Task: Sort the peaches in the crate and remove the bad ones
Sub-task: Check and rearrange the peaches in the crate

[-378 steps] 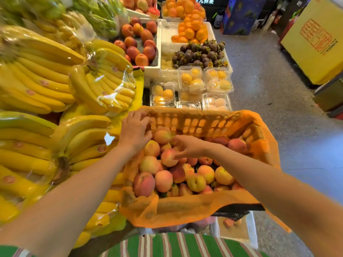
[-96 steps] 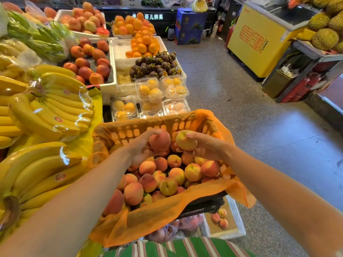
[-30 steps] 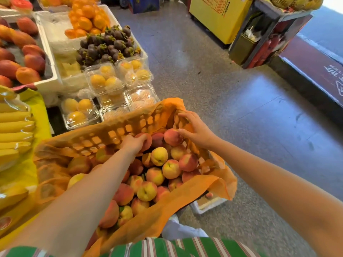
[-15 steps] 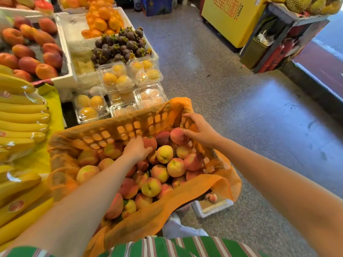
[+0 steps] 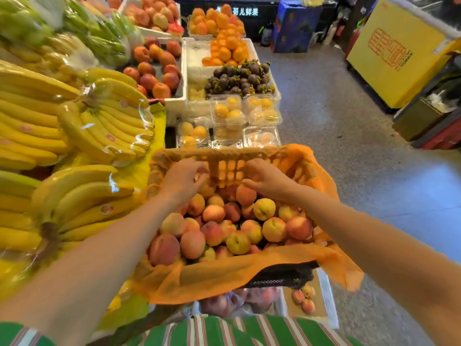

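Two bare hands reach into a crate (image 5: 228, 169) of peaches (image 5: 224, 228) at a fruit stall

Both hands sit at the crate's far wall, above the heap: the left hand (image 5: 183, 178) has its fingers curled downward and the right hand (image 5: 268, 179) has bent fingers, its thumb against the topmost peach (image 5: 245, 195); whether either actually grips fruit cannot be told. The crate, lined with orange netting (image 5: 224, 273), stands near the person, with wrapped bananas (image 5: 99, 126) to the left, clear fruit boxes (image 5: 232, 113) just beyond and mangosteens (image 5: 239, 78) farther off
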Demonstrator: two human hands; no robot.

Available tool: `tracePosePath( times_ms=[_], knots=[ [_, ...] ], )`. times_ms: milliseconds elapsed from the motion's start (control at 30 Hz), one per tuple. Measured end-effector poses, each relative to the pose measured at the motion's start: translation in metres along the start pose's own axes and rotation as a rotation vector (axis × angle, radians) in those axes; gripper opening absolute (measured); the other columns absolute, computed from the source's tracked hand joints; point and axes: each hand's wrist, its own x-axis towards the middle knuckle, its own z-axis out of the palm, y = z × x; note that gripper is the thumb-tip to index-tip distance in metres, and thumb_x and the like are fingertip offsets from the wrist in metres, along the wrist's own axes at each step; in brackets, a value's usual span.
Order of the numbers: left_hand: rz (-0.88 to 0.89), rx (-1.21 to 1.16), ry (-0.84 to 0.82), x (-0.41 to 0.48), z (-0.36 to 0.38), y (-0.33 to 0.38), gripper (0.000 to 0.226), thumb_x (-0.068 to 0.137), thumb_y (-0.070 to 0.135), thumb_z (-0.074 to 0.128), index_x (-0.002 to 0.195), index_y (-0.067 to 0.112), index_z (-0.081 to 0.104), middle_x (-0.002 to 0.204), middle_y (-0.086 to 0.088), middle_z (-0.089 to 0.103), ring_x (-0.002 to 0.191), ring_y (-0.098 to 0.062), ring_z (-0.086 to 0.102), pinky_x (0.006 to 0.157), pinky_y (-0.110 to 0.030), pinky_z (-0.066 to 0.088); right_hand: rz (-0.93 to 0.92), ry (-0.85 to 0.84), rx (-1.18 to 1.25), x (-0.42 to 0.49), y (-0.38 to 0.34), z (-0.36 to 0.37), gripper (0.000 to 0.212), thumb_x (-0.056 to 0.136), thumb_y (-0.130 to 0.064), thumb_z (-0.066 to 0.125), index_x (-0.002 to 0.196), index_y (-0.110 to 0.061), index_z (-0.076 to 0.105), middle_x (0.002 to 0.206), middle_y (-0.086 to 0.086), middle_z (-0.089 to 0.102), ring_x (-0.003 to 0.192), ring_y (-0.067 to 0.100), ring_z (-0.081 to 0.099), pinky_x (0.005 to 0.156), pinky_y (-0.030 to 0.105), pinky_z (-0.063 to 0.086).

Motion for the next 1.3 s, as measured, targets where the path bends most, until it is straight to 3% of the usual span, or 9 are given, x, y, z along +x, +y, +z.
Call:
tracePosePath(
  times_ms=[100, 200, 367, 633, 800, 967, 1033, 1133, 1300],
  knots=[
    [0.038, 0.092, 0.077, -0.02, -0.019, -0.026, 0.027, 0.076, 0.031, 0.049, 0.086, 0.022, 0.073, 0.088, -0.005, 0.069, 0.09, -0.03, 0.063, 0.078, -0.042, 0.049, -0.003, -0.38, 0.044, 0.013, -0.031, 0.029, 0.045, 0.092, -0.031, 0.063, 0.133, -0.017, 0.052, 0.123, -0.002, 0.056, 0.112, 0.015, 0.054, 0.092, 0.028, 0.045],
    [-0.006, 0.17, 0.054, -0.044, -0.023, -0.049, 0.036, 0.071, 0.037, 0.048, 0.09, 0.022, 0.074, 0.1, -0.007, 0.069, 0.106, -0.034, 0.061, 0.089, -0.044, 0.046, -0.011, -0.61, -0.032, 0.021, -0.046, 0.064, 0.051, 0.089, -0.031, 0.066, 0.136, -0.022, 0.047, 0.132, 0.0, 0.05, 0.116, 0.019, 0.052, 0.093, 0.032, 0.047],
    [-0.061, 0.134, -0.057, -0.071, -0.01, -0.073, 0.043, 0.078, 0.035, 0.056, 0.114, 0.016, 0.069, 0.144, -0.017, 0.046, 0.141, -0.036, 0.03, 0.111, -0.051, 0.03, -0.11, -0.661, -0.319, 0.027, -0.053, 0.099, 0.067, 0.082, -0.035, 0.073, 0.14, -0.031, 0.04, 0.128, 0.004, 0.034, 0.115, 0.026, 0.044, 0.092, 0.039, 0.049],
    [-0.056, 0.055, 0.014, -0.075, -0.001, -0.078, 0.024, 0.088, 0.03, 0.062, 0.111, 0.024, 0.068, 0.151, -0.007, 0.037, 0.147, -0.027, 0.015, 0.111, -0.052, 0.026, -0.386, -0.494, -0.608, 0.016, -0.055, 0.119, 0.057, 0.081, -0.035, 0.07, 0.129, -0.015, 0.048, 0.13, 0.008, 0.04, 0.106, 0.024, 0.044, 0.071, 0.03, 0.041],
    [-0.089, 0.056, -0.019, -0.075, -0.003, -0.076, 0.024, 0.09, 0.032, 0.058, 0.113, 0.027, 0.066, 0.151, -0.002, 0.035, 0.147, -0.022, 0.008, 0.112, -0.051, 0.02, -0.344, -0.497, -0.32, 0.018, -0.04, 0.107, 0.059, 0.076, -0.04, 0.076, 0.125, -0.018, 0.052, 0.118, 0.001, 0.049, 0.099, 0.016, 0.041, 0.081, 0.03, 0.041],
    [-0.027, 0.072, -0.017, -0.07, -0.005, -0.062, 0.037, 0.084, 0.051, 0.05, 0.113, 0.033, 0.066, 0.136, 0.005, 0.052, 0.143, -0.024, 0.019, 0.11, -0.044, 0.013, 0.118, -0.478, 0.288, 0.015, -0.033, 0.079, 0.051, 0.087, -0.036, 0.069, 0.13, -0.016, 0.05, 0.119, 0.0, 0.053, 0.105, 0.015, 0.055, 0.086, 0.029, 0.047],
    [0.051, 0.048, -0.063, -0.067, -0.006, -0.051, 0.056, 0.075, 0.066, 0.044, 0.119, 0.035, 0.062, 0.13, 0.007, 0.057, 0.137, -0.021, 0.029, 0.106, -0.043, 0.018, 0.289, -0.477, 0.611, 0.013, -0.032, 0.07, 0.041, 0.094, -0.039, 0.057, 0.126, -0.014, 0.052, 0.112, 0.007, 0.058, 0.093, 0.016, 0.059, 0.081, 0.03, 0.05],
    [0.135, -0.132, -0.18, -0.061, -0.003, -0.028, 0.077, 0.069, 0.069, 0.062, 0.136, 0.033, 0.047, 0.135, 0.006, 0.054, 0.126, -0.016, 0.043, 0.103, -0.036, 0.034, 0.376, -0.554, 0.914, 0.011, -0.032, 0.06, 0.062, 0.097, -0.055, 0.037, 0.129, -0.004, 0.053, 0.108, 0.024, 0.062, 0.085, 0.026, 0.054, 0.076, 0.032, 0.044],
    [-0.016, -0.5, -0.245, -0.054, -0.001, -0.005, 0.07, 0.064, 0.057, 0.079, 0.125, 0.039, 0.049, 0.12, 0.008, 0.058, 0.109, -0.013, 0.057, 0.094, -0.04, 0.051, 0.302, -0.693, 1.006, 0.006, -0.039, 0.049, 0.074, 0.098, -0.061, 0.024, 0.125, 0.001, 0.053, 0.093, 0.016, 0.06, 0.075, 0.02, 0.053, 0.078, 0.032, 0.04]
  ],
)
